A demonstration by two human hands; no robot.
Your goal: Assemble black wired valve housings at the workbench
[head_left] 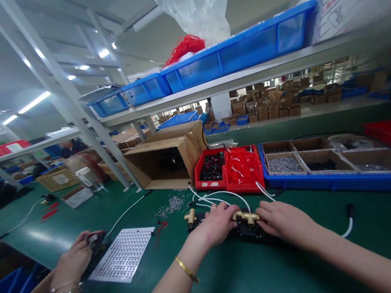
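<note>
On the green worktable lie black units with brass fittings and white cables, side by side in front of me. My left hand (220, 224), with a yellow bangle at the wrist, rests over the row, its fingers curled at the brass fitting (248, 218) of the nearer black unit (249, 231). From the other side my right hand (283, 221) grips this unit, thumb and fingers bent against it. Another brass fitting (191, 216) pokes out left of my left wrist. My fingers hide much of both units. The white cables (221, 195) loop behind them.
Small metal pins (175, 204) lie scattered before an open cardboard box (164, 163). Red bins (244, 168) and a blue divided tray (326, 177) line the back. At left, a co-worker's hands (74, 257) work beside a perforated white plate (123, 255). A shelf with blue bins (241, 57) hangs above.
</note>
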